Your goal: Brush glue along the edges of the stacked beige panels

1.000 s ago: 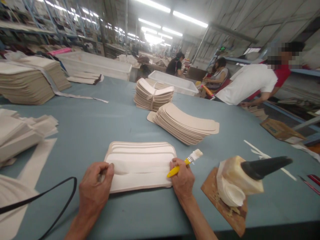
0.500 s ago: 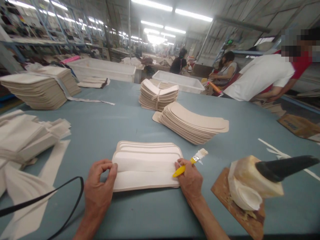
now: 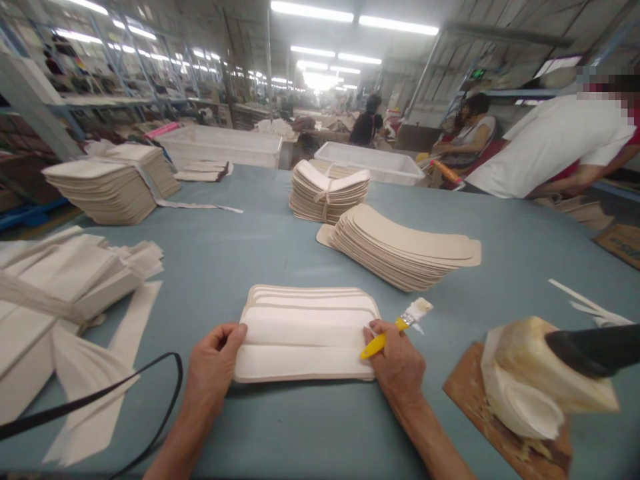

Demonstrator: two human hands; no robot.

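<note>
A small layered stack of beige panels (image 3: 307,297) lies in front of me, its back edges stepped. Across the top one runs a white strip (image 3: 305,330), with a lengthwise line below it. My left hand (image 3: 213,363) pinches the left end of this strip between thumb and fingers. At the right end, my right hand (image 3: 397,360) has its fingertips on the strip's edge. That same hand grips a paintbrush (image 3: 383,340) with a yellow handle, its bristles coated white and pointing away to the upper right.
A white-smeared container (image 3: 520,353) with a dark handle stands on a brown board (image 3: 465,380) at right. Beyond lie a fanned panel stack (image 3: 400,247) and tied bundles (image 3: 330,193). White strips (image 3: 65,273) and a black cord (image 3: 177,373) are at left. Co-workers (image 3: 555,140) are behind the table.
The view has turned slightly left, so everything appears further right. My left thumb and fingers have drawn closer together at the strip's end. The brush stays in my right hand.
</note>
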